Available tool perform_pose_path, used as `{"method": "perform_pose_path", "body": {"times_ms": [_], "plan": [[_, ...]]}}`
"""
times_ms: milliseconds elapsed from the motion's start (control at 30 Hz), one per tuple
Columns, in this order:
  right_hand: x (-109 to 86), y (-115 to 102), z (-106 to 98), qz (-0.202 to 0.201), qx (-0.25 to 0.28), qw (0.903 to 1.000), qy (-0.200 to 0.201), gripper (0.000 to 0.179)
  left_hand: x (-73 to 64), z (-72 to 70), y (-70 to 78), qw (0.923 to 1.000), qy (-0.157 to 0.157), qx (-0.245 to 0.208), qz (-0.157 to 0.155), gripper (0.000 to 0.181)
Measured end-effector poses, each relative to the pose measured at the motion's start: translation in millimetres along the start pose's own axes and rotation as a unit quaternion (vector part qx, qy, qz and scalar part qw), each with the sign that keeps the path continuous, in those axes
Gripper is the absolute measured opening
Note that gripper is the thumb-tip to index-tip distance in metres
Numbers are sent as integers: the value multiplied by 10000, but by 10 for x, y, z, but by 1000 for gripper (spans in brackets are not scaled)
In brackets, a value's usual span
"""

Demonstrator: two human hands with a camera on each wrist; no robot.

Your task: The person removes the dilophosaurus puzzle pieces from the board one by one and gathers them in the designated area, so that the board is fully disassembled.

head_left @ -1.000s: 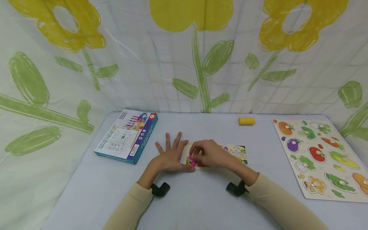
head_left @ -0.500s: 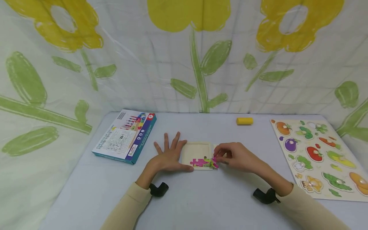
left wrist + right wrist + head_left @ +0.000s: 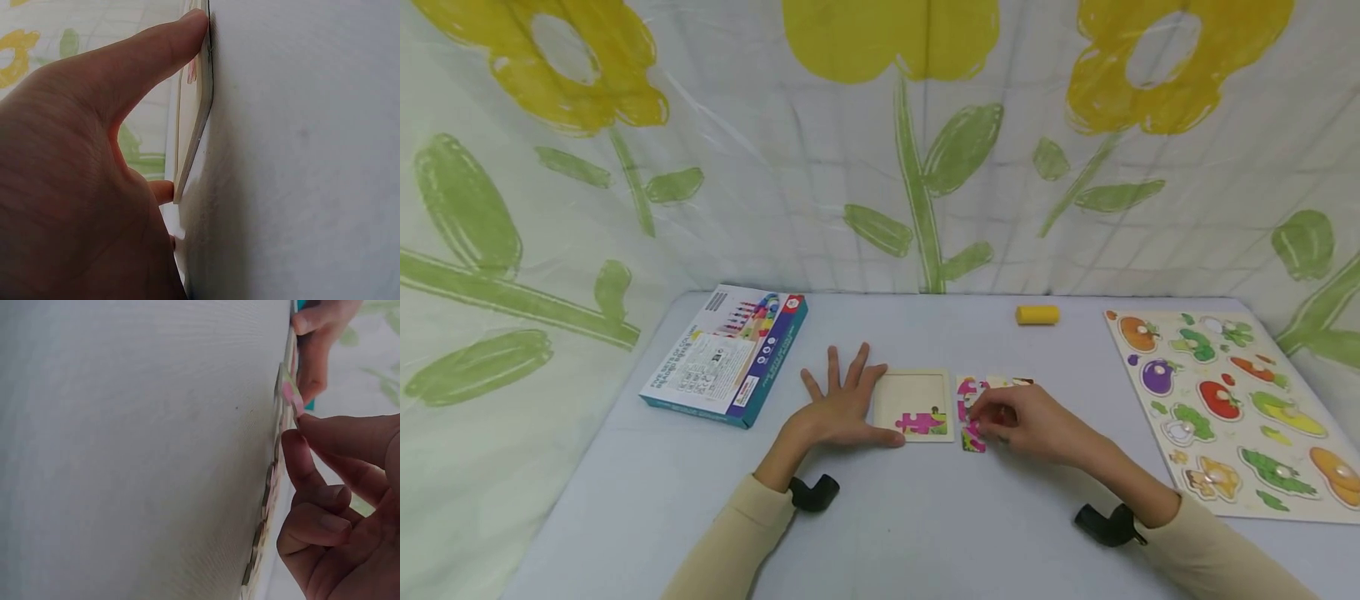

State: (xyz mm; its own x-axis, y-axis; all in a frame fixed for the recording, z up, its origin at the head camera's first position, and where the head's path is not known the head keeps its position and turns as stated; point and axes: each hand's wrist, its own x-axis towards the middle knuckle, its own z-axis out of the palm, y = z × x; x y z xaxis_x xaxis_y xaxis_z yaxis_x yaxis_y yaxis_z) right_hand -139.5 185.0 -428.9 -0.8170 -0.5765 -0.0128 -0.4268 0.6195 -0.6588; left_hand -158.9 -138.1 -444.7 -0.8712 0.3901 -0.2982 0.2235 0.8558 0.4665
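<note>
A shallow wooden puzzle tray point(image 3: 912, 392) lies in the middle of the table, with pink-and-green jigsaw pieces point(image 3: 917, 423) in its lower right corner. My left hand point(image 3: 841, 417) is spread beside it, thumb at its front edge and index finger at its back left corner; the left wrist view shows both touching the tray's rim point(image 3: 203, 100). Just right of the tray, my right hand point(image 3: 1026, 423) pinches a pink-and-green puzzle piece point(image 3: 289, 392) between thumb and finger. Beneath that hand lie several more puzzle pieces point(image 3: 966, 388), partly hidden by it.
At the back left lies a blue-and-white box point(image 3: 722, 354). A yellow cylinder point(image 3: 1037, 315) rests near the back edge. On the right is a large vegetable peg puzzle board point(image 3: 1217, 408). A flower-printed curtain point(image 3: 775, 183) hangs behind the table.
My right hand has moved from over the tray to the right, above the loose pieces, uncovering the tray and its joined pieces. The left hand stays at the tray.
</note>
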Motion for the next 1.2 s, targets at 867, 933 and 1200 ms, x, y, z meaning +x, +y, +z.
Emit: {"method": "perform_pose_path", "body": {"times_ms": [867,933,1200], "plan": [[48,-37,34,108,-237,9996,-56,16,-8,-34,43,9998,-5,148,-96,112],[50,-38,34,117,-244,9996,-55,16,-7,-33,43,9998,-3,156,-92,112],[42,-46,32,155,-218,9996,-56,16,-26,-37,55,9999,1,131,-93,112]]}}
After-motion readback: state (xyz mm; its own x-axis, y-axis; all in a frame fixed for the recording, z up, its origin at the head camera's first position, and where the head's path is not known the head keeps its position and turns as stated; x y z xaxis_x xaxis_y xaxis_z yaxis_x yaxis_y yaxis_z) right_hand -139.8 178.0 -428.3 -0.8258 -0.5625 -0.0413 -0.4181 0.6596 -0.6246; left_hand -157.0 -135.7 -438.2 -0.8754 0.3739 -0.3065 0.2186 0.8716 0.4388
